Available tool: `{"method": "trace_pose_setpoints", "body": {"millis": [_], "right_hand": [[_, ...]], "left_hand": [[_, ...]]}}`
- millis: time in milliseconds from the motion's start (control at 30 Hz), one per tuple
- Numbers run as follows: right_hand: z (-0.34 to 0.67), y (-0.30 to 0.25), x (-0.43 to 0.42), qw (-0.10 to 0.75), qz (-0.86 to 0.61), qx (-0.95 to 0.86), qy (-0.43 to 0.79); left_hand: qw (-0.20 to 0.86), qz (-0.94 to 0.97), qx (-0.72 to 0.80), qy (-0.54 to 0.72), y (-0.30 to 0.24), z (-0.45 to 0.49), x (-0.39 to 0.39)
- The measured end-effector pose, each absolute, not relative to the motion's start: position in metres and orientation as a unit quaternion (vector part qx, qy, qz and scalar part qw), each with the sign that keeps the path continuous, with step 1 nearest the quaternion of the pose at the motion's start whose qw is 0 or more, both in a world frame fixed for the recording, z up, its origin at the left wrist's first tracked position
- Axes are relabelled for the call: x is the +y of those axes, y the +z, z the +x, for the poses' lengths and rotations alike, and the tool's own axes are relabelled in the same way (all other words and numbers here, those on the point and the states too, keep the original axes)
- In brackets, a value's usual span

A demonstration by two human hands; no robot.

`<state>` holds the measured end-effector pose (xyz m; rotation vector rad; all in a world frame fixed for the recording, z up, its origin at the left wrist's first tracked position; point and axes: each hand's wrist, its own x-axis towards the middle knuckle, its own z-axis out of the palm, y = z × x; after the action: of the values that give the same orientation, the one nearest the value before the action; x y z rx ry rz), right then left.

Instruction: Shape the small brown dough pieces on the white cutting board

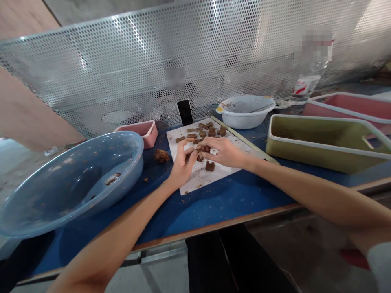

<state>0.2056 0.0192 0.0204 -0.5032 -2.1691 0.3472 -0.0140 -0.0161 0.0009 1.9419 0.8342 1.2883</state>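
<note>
My left hand (pixel 182 163) and my right hand (pixel 225 151) meet over a white sheet (pixel 195 183). Between their fingertips is a small brown molded piece (pixel 204 149), partly hidden by the fingers; its material I cannot tell for sure. Both hands are closed around it. Just below my right hand lies a brown piece with two ear-like bumps (pixel 209 166). Several more flat brown pieces (pixel 211 132) are spread over the far part of the sheet. A rough brown lump (pixel 161 155) rests on the blue tabletop, left of the sheet.
At the left stands a large blue basin (pixel 122 185), with a small pink bin (pixel 150 136) behind it. A phone (pixel 185 112) leans upright beyond the sheet. To the right are a yellow strip (pixel 244 139), a white basin (pixel 244 121), a green bin (pixel 311 144) and a plastic bottle (pixel 307 85).
</note>
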Motion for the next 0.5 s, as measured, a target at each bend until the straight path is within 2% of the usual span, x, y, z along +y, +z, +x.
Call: {"method": "trace_pose_setpoints", "body": {"millis": [300,500], "right_hand": [[0.198,0.020,0.013,0.476,-0.268,-0.798,0.255],[0.209,0.018,0.030,0.522,-0.286,-0.743,0.306]], "left_hand": [[0.305,0.756,0.301,0.495,-0.002,-0.015,-0.016],[0.229,0.774,0.317,0.498,-0.008,-0.023,-0.014]]}}
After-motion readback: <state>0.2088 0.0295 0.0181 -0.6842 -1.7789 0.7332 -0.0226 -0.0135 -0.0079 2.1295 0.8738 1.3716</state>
